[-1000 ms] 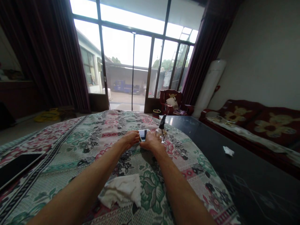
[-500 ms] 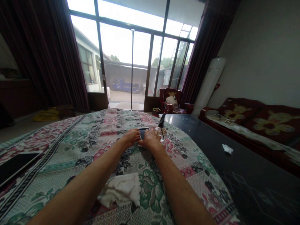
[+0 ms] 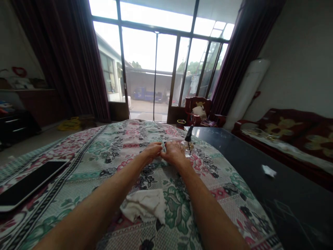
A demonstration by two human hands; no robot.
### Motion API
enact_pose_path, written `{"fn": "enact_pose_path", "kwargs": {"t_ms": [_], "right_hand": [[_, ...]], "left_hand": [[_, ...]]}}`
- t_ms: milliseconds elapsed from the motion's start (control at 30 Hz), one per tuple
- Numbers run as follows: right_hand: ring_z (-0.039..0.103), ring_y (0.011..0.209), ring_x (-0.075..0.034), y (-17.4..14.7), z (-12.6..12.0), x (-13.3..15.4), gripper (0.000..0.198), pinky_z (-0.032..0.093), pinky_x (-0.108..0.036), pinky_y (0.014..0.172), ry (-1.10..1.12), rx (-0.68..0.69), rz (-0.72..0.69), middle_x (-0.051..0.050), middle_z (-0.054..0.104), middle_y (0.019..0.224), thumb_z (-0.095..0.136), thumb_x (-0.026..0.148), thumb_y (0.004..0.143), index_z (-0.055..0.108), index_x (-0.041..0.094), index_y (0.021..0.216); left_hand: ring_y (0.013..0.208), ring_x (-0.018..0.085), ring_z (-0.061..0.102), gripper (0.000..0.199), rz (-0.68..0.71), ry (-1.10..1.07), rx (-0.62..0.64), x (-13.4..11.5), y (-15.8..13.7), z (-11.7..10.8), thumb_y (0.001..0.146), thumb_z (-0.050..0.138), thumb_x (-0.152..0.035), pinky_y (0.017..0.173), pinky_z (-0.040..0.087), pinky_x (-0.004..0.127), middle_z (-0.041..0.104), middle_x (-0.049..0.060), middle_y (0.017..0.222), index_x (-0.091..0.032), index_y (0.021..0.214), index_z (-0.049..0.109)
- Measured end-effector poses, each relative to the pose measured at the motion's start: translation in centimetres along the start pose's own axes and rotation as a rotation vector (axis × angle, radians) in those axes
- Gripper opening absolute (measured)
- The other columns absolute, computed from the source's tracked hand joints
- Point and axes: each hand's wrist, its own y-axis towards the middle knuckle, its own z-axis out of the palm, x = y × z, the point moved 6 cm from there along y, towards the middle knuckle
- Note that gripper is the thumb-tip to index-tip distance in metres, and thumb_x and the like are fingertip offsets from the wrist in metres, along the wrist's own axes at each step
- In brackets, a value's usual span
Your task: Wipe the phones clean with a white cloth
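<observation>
White, mostly hidden: gripping a small, slim, pale object (image 3: 163, 147) between left hand (image 3: 153, 151) and right hand (image 3: 174, 151), fingers closed on it, toward twelve o'clock on the flower-patterned, cloth-covered worktop (image 3: 223, 173). Seemingly mid-handling, not yet set down; with crumpled white cloth (image 3: 149, 204) untouched at six o'clock.

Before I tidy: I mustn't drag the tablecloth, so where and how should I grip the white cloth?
Probably by a raised fold near its middle, pinched from above: the white cloth lies loosely crumpled on the patterned tablecloth, flanked in this view by the left forearm and right forearm.
</observation>
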Motion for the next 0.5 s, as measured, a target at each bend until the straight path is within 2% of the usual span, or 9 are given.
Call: {"fn": "enact_pose_path", "kwargs": {"t_ms": [167,367,433,500], "right_hand": [[0.056,0.113,-0.027,-0.8,0.6,2.9,0.035,0.04,-0.035,0.093,0.069,0.033,-0.183,-0.015,0.063,0.12,0.057,0.032,0.086,0.064,0.016,0.116],[0.06,0.105,-0.025,-3.8,3.0,8.1,0.025,0.041,-0.031,0.087,0.029,0.084,-0.431,-0.014,0.067,0.109,0.052,0.024,0.088,0.068,0.017,0.106],[0.062,0.098,-0.024,-5.0,4.4,9.8,0.022,0.041,-0.03,0.082,-0.003,0.161,-0.52,-0.012,0.069,0.102,0.051,0.023,0.087,0.069,0.017,0.098],[0.062,0.096,-0.024,-5.9,5.3,10.9,0.022,0.041,-0.03,0.08,-0.062,0.182,-0.541,-0.014,0.068,0.103,0.051,0.021,0.087,0.07,0.015,0.096]], "left_hand": [[0.068,0.012,0.058,0.035,0.05,0.117,-0.132,-1.2,-3.8,-5.4,0.066,0.064,-0.009,0.063,0.045,0.023,0.063,0.003,0.077,-0.014,0.102,0.064],[0.065,0.015,0.058,0.038,0.074,0.363,-0.276,-2.3,-11.4,-12.7,0.065,0.065,-0.018,0.059,0.043,0.025,0.067,0.004,0.075,-0.012,0.102,0.07],[0.068,0.016,0.059,0.038,0.062,0.467,-0.333,-2.7,-13.9,-15.0,0.065,0.064,-0.019,0.062,0.044,0.027,0.069,0.004,0.077,-0.012,0.102,0.071],[0.076,0.019,0.062,0.038,0.045,0.58,-0.399,-3.3,-16.2,-17.3,0.065,0.062,-0.019,0.07,0.046,0.029,0.07,0.003,0.081,-0.013,0.1,0.071]]}}
